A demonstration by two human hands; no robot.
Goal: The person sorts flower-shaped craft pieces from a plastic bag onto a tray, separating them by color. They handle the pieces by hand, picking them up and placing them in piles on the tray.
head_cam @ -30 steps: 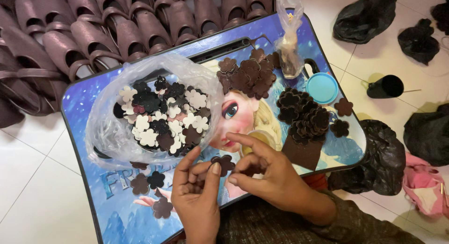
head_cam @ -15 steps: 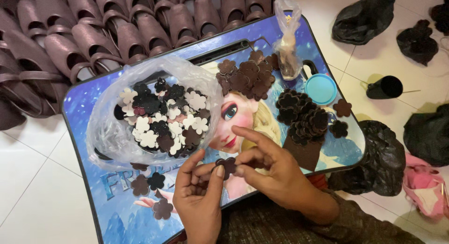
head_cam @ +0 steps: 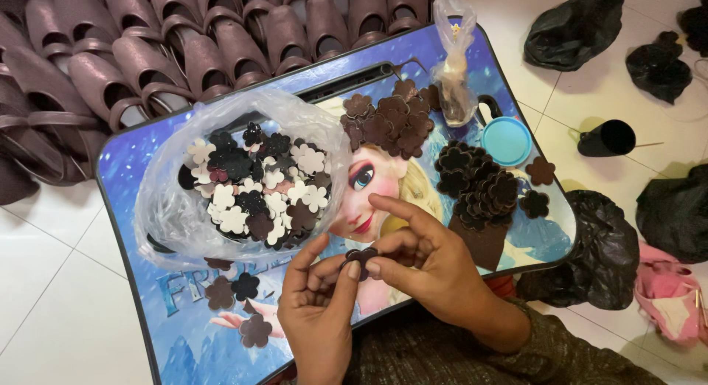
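Over the near edge of a blue cartoon-printed lap tray (head_cam: 133,230), left hand (head_cam: 318,311) and right hand (head_cam: 424,263) meet, fingertips of both pinching a small dark brown flower cutout (head_cam: 361,255). Likely light, thin, floppy; best held at petal edges. Clear bag of mixed flowers (head_cam: 243,186) sits beside. Brown slippers (head_cam: 184,46) line the white tile floor (head_cam: 51,311).

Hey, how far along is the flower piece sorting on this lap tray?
Done, it seems: two piles of brown flower pieces and dark flower pieces sit on the tray. In hand: left hand and right hand pinch one dark piece. Left: the clear bag holds many mixed pieces.
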